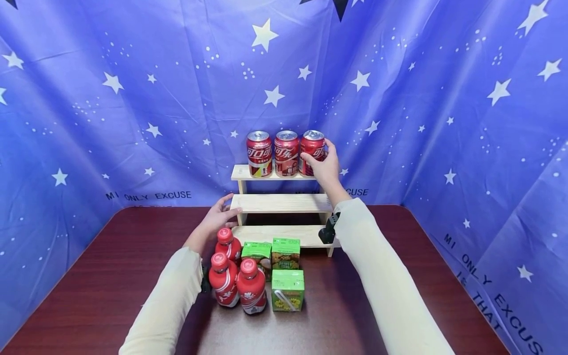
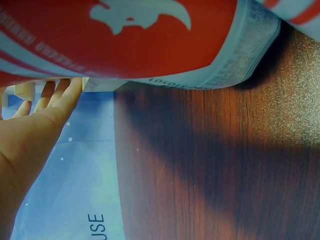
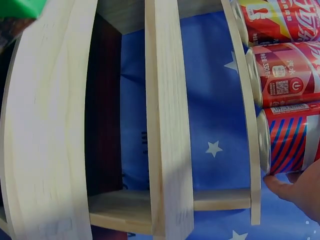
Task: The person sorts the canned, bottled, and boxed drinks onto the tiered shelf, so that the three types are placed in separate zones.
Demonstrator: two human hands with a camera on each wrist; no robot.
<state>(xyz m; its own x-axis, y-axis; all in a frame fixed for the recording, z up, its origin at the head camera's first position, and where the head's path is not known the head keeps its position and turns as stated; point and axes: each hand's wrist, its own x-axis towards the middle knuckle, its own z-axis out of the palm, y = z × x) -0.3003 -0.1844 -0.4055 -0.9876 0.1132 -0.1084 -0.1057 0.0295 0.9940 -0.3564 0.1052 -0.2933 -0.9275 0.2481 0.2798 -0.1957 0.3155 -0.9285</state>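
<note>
On the top step of a three-step wooden shelf [image 1: 284, 203] stand three red soda cans in a row: a left can [image 1: 259, 155], a middle can [image 1: 286, 154] and a right can [image 1: 312, 148]. My right hand [image 1: 327, 167] grips the right can, thumb on its front and fingers round its right side. In the right wrist view that striped can [image 3: 290, 137] stands close beside its neighbour, its base at the step board. My left hand [image 1: 218, 217] rests at the left end of the middle step, its fingers [image 2: 61, 92] fairly straight against the wood.
In front of the shelf's left half stand three red bottles [image 1: 251, 288] with red caps. Beside them are three green drink cartons [image 1: 287, 291], the front one with a straw. The dark red table [image 1: 111, 276] meets a blue star-printed curtain [image 1: 191, 98] at the back and sides.
</note>
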